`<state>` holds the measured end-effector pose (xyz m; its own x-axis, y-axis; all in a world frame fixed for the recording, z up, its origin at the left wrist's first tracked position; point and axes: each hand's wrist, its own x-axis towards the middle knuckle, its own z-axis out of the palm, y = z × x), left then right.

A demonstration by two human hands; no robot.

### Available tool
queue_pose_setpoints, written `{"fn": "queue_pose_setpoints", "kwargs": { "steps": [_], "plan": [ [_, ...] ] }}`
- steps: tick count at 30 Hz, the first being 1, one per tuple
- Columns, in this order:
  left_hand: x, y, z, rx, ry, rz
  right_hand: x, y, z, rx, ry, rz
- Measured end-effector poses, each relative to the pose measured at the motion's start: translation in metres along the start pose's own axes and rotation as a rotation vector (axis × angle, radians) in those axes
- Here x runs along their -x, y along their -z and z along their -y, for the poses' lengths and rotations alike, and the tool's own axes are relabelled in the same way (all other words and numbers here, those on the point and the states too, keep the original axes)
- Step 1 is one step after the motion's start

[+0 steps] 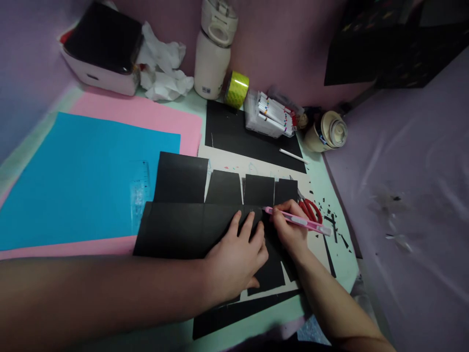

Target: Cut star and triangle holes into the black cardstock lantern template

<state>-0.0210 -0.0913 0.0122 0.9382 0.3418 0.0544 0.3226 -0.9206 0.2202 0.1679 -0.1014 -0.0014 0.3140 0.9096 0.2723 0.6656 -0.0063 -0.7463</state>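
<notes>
Black card sheet with cut flaps (179, 225): mid-surface, towards the near edge, partly over a white sheet (220, 157); flaps line its far side, with gaps between them.
Left hand (234, 259): fingers spread wide and pressed on the black card, the longer fingertips just short of the crease where the flaps begin.
Right hand (291, 230): fingers pinched narrow round a slim pink plastic pen-like tool (302, 221), whose tip is at the crease, to the right of the left fingertips.
Red-handled scissors (312, 211): just beyond the right hand, partly hidden by it.
Blue sheet (84, 181): on pink paper (146, 108) at the left of the surface (344, 266), carrying a clear plastic ruler (140, 190) beside the black card.
Black scraps (334, 228): scattered near the right edge.
White bottle (211, 61): by the far edge, left of a yellow tape roll (237, 90).
</notes>
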Motion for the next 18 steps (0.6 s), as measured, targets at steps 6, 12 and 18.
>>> {"fn": "queue_pose_setpoints", "kwargs": {
  "steps": [6, 12, 18],
  "plan": [
    [0.0021, -0.0007, 0.0019, 0.022, 0.0, -0.04, 0.0029, 0.0001, -0.0017, 0.053, 0.072, 0.006],
    [0.0013, -0.0007, 0.0052, 0.058, 0.008, -0.029, 0.0072, -0.0003, -0.0022, 0.086, 0.048, 0.042],
    [0.0011, 0.0011, 0.0051, 0.058, 0.005, -0.001, 0.0081, 0.0003, -0.0027, 0.086, 0.04, 0.049]
  ]
}}
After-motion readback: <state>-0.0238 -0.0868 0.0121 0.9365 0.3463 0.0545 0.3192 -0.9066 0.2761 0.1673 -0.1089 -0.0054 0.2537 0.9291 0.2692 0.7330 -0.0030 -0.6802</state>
